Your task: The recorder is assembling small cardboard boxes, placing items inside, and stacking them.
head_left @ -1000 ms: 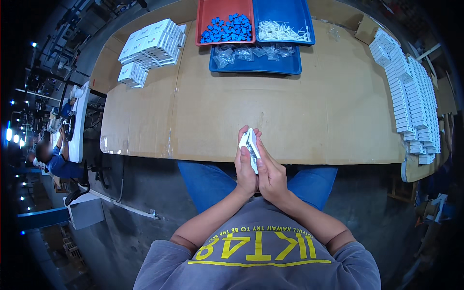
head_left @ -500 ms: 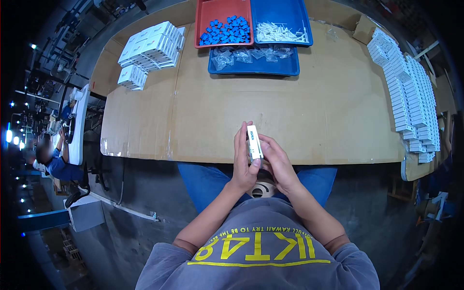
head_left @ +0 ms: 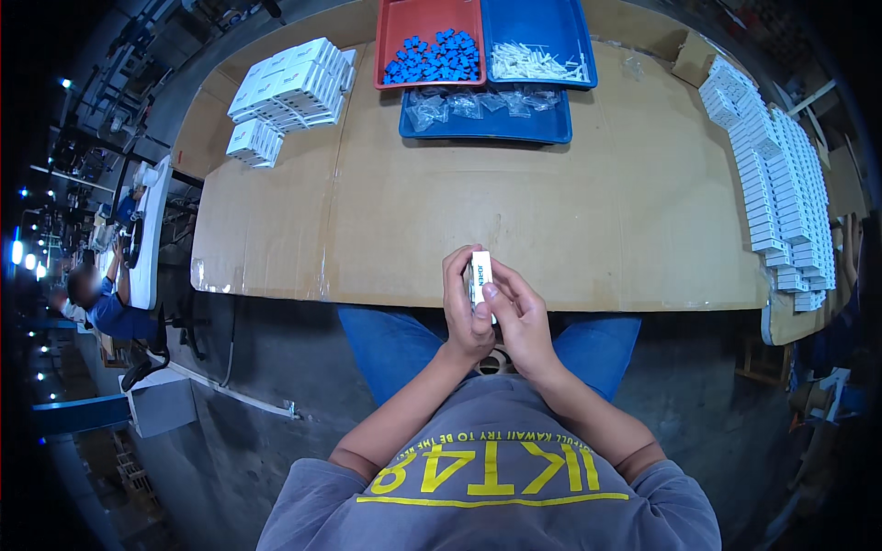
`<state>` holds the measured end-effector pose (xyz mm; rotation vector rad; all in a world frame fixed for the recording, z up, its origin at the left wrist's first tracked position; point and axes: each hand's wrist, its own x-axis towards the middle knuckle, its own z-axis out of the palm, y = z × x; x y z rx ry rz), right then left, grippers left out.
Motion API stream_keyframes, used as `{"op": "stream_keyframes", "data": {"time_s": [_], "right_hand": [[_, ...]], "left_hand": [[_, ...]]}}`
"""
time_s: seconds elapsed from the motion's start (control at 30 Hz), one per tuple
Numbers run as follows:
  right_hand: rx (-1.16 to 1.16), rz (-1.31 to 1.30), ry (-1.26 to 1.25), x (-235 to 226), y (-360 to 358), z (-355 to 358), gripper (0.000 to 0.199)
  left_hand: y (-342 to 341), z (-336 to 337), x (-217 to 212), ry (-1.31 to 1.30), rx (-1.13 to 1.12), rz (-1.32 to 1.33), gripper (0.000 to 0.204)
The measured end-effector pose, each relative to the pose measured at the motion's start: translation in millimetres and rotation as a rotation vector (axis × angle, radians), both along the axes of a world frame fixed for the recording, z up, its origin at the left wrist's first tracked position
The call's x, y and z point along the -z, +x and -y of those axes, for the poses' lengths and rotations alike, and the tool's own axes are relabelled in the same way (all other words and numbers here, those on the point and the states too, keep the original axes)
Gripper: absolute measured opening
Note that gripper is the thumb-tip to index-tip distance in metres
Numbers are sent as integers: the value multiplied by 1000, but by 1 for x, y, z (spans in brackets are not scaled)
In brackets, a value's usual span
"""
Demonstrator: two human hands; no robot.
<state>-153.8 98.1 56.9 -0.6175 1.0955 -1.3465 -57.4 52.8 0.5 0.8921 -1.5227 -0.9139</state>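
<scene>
A small white box (head_left: 480, 268) with dark print on its narrow side is held upright between my two hands, over the table's near edge. Along the box's left side, the fingers of my left hand (head_left: 462, 308) are wrapped round it, thumb near its lower end. My right hand (head_left: 522, 321) grips it from the right, with the thumb lying on the printed side. The palms and fingers hide most of the box, so its far faces and lower end do not show.
On the cardboard-covered table (head_left: 413, 220), white boxes (head_left: 292, 87) are stacked at the far left, and a longer stack (head_left: 781, 193) lines the right. A red tray (head_left: 429, 18) of blue pieces and a blue tray (head_left: 537, 23) of white sticks rest above another blue tray (head_left: 487, 129) with clear bags. One person (head_left: 119, 308) sits at left.
Both hands and the white box have shifted slightly nearer to me. My right thumb has moved up onto the printed side of the box.
</scene>
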Motion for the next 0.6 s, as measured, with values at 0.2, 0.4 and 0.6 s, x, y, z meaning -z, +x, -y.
{"op": "stream_keyframes", "data": {"time_s": [0.2, 0.4, 0.6], "right_hand": [[-17, -130, -36, 3, 2, -9, 51], [22, -232, -93, 8, 1, -12, 50], [-11, -234, -77, 7, -9, 1, 50]], "left_hand": [[-3, -4, -4, 41, 31, -126, 84], [-10, -7, -9, 75, 34, -200, 85], [-8, -4, -10, 182, 47, -150, 104]]}}
